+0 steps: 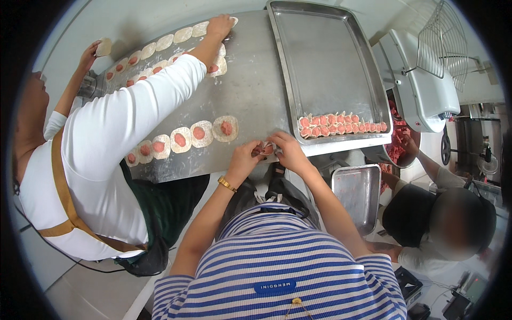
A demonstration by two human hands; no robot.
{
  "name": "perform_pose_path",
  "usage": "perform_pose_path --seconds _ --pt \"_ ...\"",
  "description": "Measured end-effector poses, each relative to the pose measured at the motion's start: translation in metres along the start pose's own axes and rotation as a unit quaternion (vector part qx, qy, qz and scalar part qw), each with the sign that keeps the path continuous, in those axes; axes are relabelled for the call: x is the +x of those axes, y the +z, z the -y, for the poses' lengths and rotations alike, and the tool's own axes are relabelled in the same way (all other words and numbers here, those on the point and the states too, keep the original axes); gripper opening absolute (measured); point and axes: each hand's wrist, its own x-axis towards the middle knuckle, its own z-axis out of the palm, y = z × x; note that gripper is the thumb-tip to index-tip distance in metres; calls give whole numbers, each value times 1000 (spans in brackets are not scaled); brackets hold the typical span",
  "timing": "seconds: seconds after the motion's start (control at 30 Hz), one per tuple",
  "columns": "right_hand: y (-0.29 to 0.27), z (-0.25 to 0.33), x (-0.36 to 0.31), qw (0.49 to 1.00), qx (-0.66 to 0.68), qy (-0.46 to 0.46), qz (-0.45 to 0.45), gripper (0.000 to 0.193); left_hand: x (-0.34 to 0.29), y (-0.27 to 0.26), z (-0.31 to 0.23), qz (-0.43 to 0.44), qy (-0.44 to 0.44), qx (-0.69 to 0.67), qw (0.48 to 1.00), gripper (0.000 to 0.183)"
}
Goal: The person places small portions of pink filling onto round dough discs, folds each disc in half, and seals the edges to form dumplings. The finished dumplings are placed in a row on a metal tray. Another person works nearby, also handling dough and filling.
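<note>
At the near edge of the metal table (pixel 250 74), my left hand (pixel 246 161) and my right hand (pixel 290 151) are both closed on a small open-topped dumpling (pixel 267 149). Its pink meat filling shows between my fingers, which cover most of the wrapper. Just beyond my left hand lies a round wrapper with a dab of meat (pixel 226 128), the last in a row of filled wrappers (pixel 180 140) running off to the left. Right of my hands, finished open-topped dumplings (pixel 333 128) stand packed in two rows at the near end of a large metal tray (pixel 284 58).
A person in a white top (pixel 128 128) leans in from the left, one hand on a far row of wrappers (pixel 165 41), the other holding a wrapper (pixel 103 47). At right, another person (pixel 453 213) reaches into red meat (pixel 397 140) below a white machine (pixel 418 80). A smaller tray (pixel 356 194) sits lower.
</note>
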Motion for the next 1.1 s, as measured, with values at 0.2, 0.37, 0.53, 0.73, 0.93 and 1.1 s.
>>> perform_pose_path --seconds 0.2,0.37,0.53,0.73,0.93,1.1 --pt "6 0 -4 997 42 56 17 34 11 -5 -16 40 -48 -10 998 26" --pt "5 -1 0 997 5 66 -32 34 11 -4 -9 20 -53 8 998 23" --pt "13 0 -3 995 21 100 -12 31 10 -3 -7 13 -33 -40 999 23" --pt "14 11 2 999 8 51 -8 24 7 -4 -14 29 -51 -6 998 27" --pt "19 4 -9 993 56 88 -48 45 6 -2 -14 19 -41 -15 999 26" --pt "14 9 -4 997 13 62 -39 46 6 -1 -12 34 -44 -8 998 26"
